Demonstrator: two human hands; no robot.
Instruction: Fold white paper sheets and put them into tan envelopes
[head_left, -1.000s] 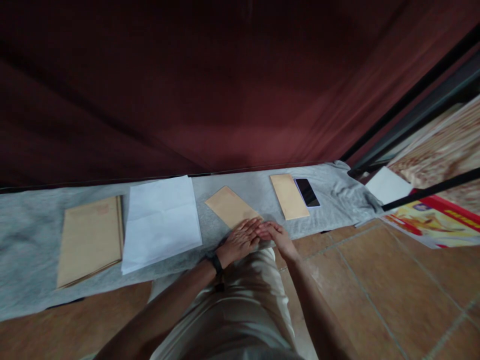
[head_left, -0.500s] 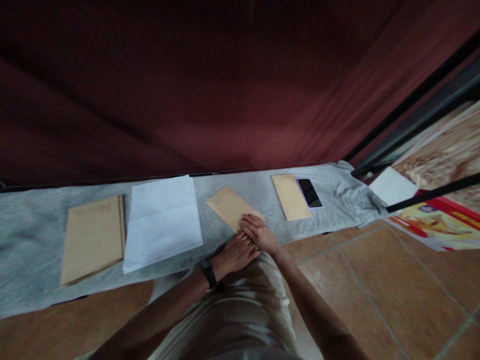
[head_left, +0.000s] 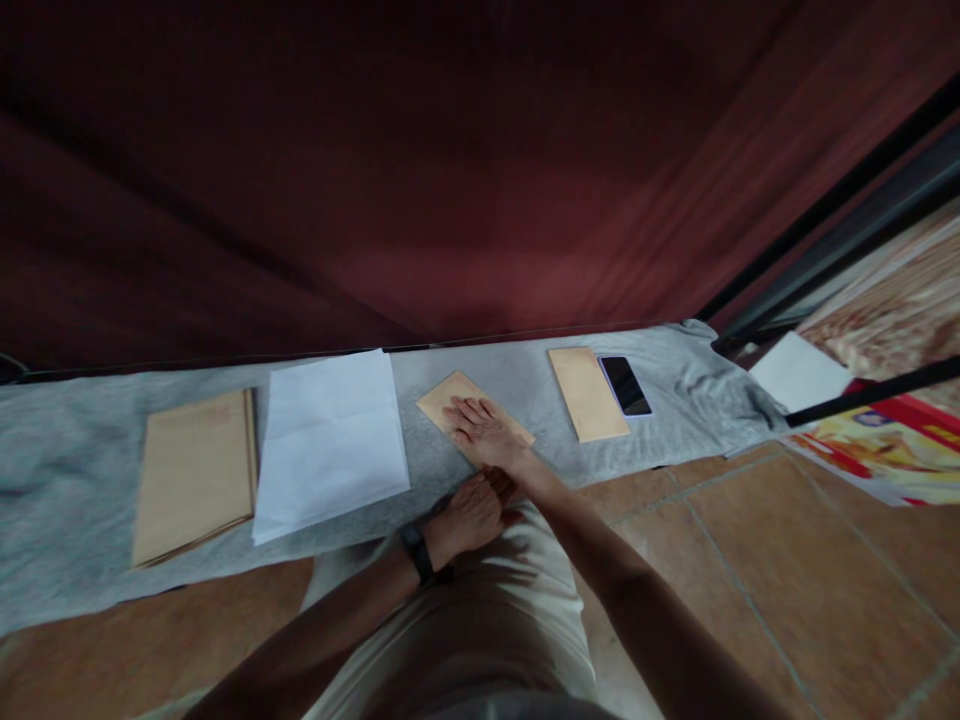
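Head view, looking down over lap and forearms. Right hand (head_left: 484, 432) laid flat, fingers spread and extended, palm down on a tan envelope (head_left: 459, 398) lying tilted on the grey cloth (head_left: 517, 375); nothing gripped. Left hand (head_left: 472, 512) loosely open, palm down, resting at the near edge of the cloth just behind the right wrist, holding nothing; black wristband (head_left: 417, 552) on the left wrist. Envelope roughly mid-cloth, its near corner covered by the right hand.

Left of the envelope, near but apart: white paper sheets (head_left: 330, 440), flat. Further left, just beside the sheets: stack of tan envelopes (head_left: 196, 475). Right of the hand, apart: second tan envelope (head_left: 589, 393), with a dark phone (head_left: 626, 386) lying just beside its right edge, screen up. Cloth bunched at its right end. Beyond that, a white sheet (head_left: 799, 372) and a red-and-yellow printed poster (head_left: 877, 450) on the tiled floor (head_left: 750, 560). Dark red curtain (head_left: 450, 170) behind the cloth.
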